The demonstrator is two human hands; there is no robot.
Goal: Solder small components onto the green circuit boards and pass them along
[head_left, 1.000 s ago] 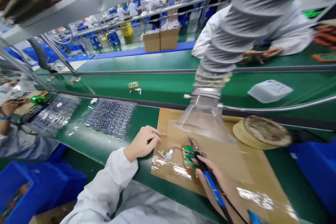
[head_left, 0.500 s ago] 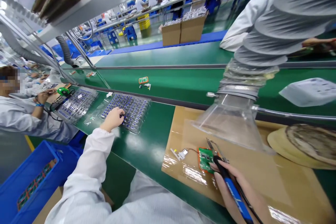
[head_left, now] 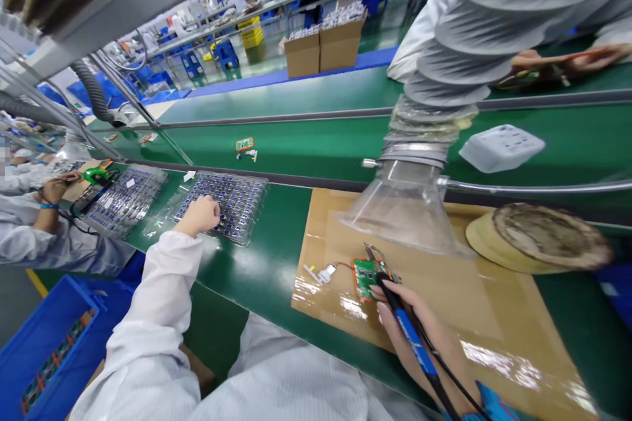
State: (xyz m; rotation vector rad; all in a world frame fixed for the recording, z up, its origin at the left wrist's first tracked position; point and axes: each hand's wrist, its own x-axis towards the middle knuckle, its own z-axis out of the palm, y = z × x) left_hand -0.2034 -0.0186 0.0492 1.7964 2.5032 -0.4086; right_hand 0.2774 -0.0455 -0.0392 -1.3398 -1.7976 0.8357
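Note:
My left hand (head_left: 201,214) is at the near edge of a clear tray of small blue-and-silver parts (head_left: 237,200). Its fingers are curled together, and anything between them is hidden. In my right hand (head_left: 419,335) is a blue-and-black soldering iron (head_left: 413,335), held like a pen. The iron's tip end lies over a green circuit board (head_left: 364,278) with an orange edge, and my right fingertips are at the board's lower side. A wire links the board to a small white connector piece (head_left: 326,273), left of it on the brown mat (head_left: 444,296).
Above the mat hangs a clear fume hood (head_left: 409,210) on a grey duct. A round yellowish container (head_left: 538,240) stands at right. Another board (head_left: 244,144) and a white block (head_left: 502,148) lie on the green belt. Blue bin (head_left: 93,302) at lower left; co-workers sit left and opposite.
The view has shifted, so most things appear further left. The white block has moved left along the belt relative to the hood. Both my hands remain near the same places.

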